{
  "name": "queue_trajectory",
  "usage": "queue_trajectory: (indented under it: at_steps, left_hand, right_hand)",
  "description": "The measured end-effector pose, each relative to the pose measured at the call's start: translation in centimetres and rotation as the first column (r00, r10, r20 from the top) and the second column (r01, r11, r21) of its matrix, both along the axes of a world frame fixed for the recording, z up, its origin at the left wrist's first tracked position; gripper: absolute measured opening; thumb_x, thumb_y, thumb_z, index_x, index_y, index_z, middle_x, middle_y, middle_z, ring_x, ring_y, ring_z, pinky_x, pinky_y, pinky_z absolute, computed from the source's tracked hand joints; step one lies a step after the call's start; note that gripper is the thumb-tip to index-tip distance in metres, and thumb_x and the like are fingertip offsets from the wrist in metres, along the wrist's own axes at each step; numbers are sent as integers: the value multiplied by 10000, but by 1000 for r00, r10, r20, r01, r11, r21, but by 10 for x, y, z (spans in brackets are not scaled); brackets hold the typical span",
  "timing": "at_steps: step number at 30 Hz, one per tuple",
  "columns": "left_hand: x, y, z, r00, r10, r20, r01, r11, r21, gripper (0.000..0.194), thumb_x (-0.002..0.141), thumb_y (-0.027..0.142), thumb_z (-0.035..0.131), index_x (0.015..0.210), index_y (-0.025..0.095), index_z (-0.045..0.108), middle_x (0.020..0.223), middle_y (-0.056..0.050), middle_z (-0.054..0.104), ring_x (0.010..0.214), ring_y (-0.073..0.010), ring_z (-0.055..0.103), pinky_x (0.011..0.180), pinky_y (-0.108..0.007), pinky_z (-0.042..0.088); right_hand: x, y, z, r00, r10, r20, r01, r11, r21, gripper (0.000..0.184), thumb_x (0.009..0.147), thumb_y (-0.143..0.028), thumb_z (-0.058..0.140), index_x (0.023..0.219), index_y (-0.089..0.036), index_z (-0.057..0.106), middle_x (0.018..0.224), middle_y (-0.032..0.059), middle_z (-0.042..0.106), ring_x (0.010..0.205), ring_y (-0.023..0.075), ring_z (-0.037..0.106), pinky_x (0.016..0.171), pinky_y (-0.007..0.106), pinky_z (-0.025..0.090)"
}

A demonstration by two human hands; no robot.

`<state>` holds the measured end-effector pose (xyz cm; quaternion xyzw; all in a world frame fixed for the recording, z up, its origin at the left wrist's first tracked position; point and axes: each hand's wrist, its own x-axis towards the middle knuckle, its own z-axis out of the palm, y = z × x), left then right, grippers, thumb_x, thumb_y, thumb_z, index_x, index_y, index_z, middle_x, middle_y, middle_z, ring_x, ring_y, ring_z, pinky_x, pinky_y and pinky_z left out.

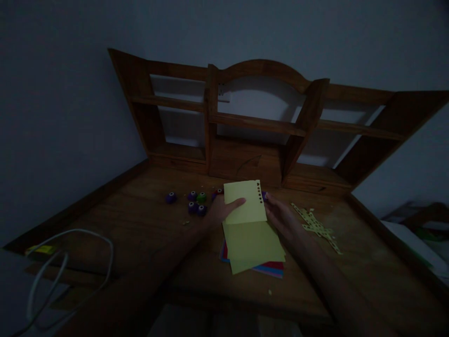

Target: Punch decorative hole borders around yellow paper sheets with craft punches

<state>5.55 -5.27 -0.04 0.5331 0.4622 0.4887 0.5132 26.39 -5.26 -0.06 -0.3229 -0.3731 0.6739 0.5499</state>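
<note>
My left hand is closed on a pale yellow sheet of paper, its thumb lying across the front. A row of small punched shapes runs down the sheet's right edge. At that edge my right hand grips a small purple craft punch, mostly hidden by the fingers and paper. Below the held sheet lies a stack of coloured paper, yellow on top, with red, blue and pink edges showing. Several purple punches and a green punch stand left of my left hand.
Punched yellow paper strips lie in a heap to the right. Small paper scraps dot the desk. A wooden shelf unit rises along the back. A white cable loops over the left side.
</note>
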Motion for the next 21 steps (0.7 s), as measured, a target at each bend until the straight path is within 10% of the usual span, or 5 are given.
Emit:
queue_trajectory:
  at_steps: [21]
  left_hand:
    - [-5,7,0,957,237,-167,-221,969,109,360,643,426,771,873,152,731,863,-138,732,786,-307,683,591,-338,511]
  right_hand:
    - [1,1,-8,1000,3,-16,-3,1000,-7,197,755,-257,744,929,-183,689,1030,71,719,981,204,670,927,320,521]
